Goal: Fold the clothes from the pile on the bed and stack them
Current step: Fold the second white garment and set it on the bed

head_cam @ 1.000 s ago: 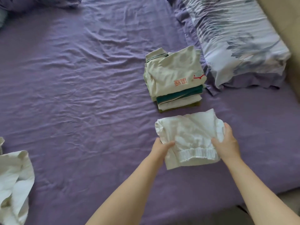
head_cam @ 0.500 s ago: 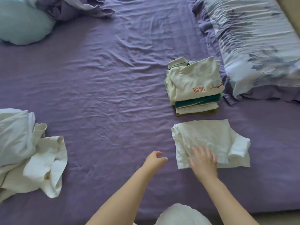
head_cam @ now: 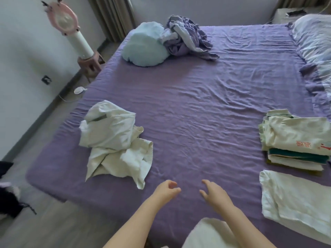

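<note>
A crumpled pile of white clothes (head_cam: 114,142) lies at the bed's front left. At the right edge of the head view a stack of folded clothes (head_cam: 293,142) sits with a cream shirt with red print on top. Just in front of the stack lies a folded white garment (head_cam: 295,203). My left hand (head_cam: 166,190) hovers over the purple sheet (head_cam: 197,111) near the front edge, fingers loosely curled, holding nothing. My right hand (head_cam: 213,192) is beside it, fingers spread and relaxed, empty. Both hands lie between the pile and the folded garment.
A light blue cushion (head_cam: 145,44) and a bunched purple-white blanket (head_cam: 188,36) lie at the far side. A floral pillow (head_cam: 315,43) is at the far right. A pink fan (head_cam: 71,27) on a stool stands left of the bed. Dark items (head_cam: 9,199) lie on the floor.
Both hands let go of the folded white garment, which now lies in front of the stack. The hands and my view have swung left toward the crumpled pile.
</note>
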Demonstrator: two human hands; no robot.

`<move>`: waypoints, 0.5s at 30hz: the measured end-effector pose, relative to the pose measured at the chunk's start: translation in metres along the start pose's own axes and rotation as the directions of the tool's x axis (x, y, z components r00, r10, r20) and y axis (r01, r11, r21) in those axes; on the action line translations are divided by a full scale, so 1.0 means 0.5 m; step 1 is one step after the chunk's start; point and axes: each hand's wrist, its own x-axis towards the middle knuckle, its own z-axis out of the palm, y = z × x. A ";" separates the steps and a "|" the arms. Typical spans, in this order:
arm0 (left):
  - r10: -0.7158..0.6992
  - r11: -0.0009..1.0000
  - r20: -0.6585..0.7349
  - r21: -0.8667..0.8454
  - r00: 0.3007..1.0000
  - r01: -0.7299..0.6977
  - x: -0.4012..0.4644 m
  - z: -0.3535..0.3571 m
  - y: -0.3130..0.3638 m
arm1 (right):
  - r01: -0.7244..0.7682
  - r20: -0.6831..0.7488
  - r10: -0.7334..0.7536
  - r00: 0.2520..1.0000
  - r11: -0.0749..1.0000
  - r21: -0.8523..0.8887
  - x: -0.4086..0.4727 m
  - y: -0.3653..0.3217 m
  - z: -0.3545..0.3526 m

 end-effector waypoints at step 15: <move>0.042 0.979 -0.194 -0.186 0.980 -0.079 -0.178 -0.466 -0.385 | 0.211 -0.008 -0.213 0.977 0.974 -0.077 -0.044 -0.580 0.194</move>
